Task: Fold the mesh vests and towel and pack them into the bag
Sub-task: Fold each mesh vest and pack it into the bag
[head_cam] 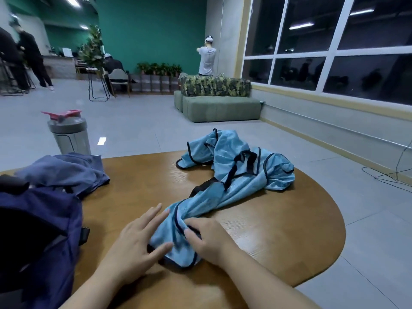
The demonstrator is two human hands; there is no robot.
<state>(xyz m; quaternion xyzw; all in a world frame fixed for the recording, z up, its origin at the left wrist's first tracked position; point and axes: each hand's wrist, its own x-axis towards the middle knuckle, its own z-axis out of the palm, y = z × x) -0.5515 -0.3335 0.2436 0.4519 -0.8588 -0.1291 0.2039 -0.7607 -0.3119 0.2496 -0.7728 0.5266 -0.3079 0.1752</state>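
Light-blue mesh vests point(234, 166) with black trim lie crumpled across the round wooden table point(289, 230), one end stretched toward me. My right hand point(207, 240) grips that near end of a vest, fingers curled into the fabric. Beside it, my left hand point(136, 241) lies flat with straight fingers, its thumb touching the vest's black edge. A blue-grey towel point(66, 172) sits bunched at the table's left. The dark navy bag point(38, 237) stands open at the near left edge.
A grey shaker bottle point(69, 134) with a pink lid stands behind the towel. Beyond the table are a green sofa point(220, 108), grey floor, windows on the right, cables on the floor, and several people far off.
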